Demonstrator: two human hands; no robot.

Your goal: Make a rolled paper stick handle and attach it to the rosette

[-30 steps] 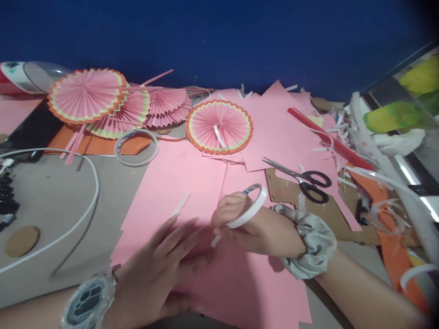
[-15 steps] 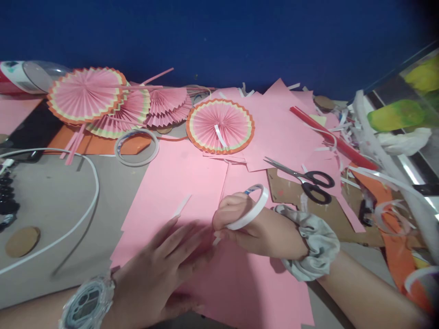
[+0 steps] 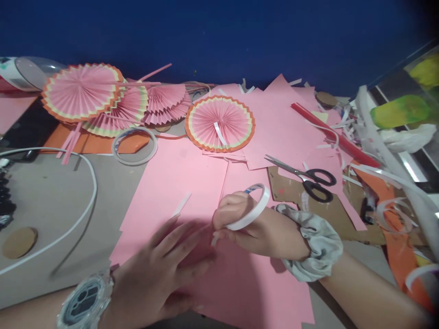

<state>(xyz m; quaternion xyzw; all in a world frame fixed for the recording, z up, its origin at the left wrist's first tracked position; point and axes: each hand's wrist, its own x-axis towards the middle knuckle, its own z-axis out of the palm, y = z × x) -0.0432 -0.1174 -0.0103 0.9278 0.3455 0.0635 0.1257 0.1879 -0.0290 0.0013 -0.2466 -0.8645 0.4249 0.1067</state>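
Pink paper sheets (image 3: 192, 169) lie in front of me, overlapping one another. My left hand (image 3: 171, 265) rests flat on the pink paper with its fingers spread. A short white tape strip (image 3: 182, 204) pokes out beyond its fingertips. Closed around a roll of white double-sided tape (image 3: 252, 214), my right hand (image 3: 236, 219) presses down close to the left fingers. A bit of tape shows beneath its thumb. Just beyond the hands is a round pleated paper fan (image 3: 236, 121) with a white strip on it. Scissors (image 3: 302, 176) lie partly open to the right.
More pleated fans (image 3: 82, 93) are piled at the back left, near another tape roll (image 3: 135, 160). A white cable (image 3: 94, 183) loops over the left side. Brown cardboard (image 3: 284, 185), a red stick-like roll (image 3: 332, 135) and paper scraps crowd the right. A blue wall (image 3: 206, 41) stands behind.
Both hands stay nearly in place, with the tape roll still in the right one. The view has shifted very slightly.
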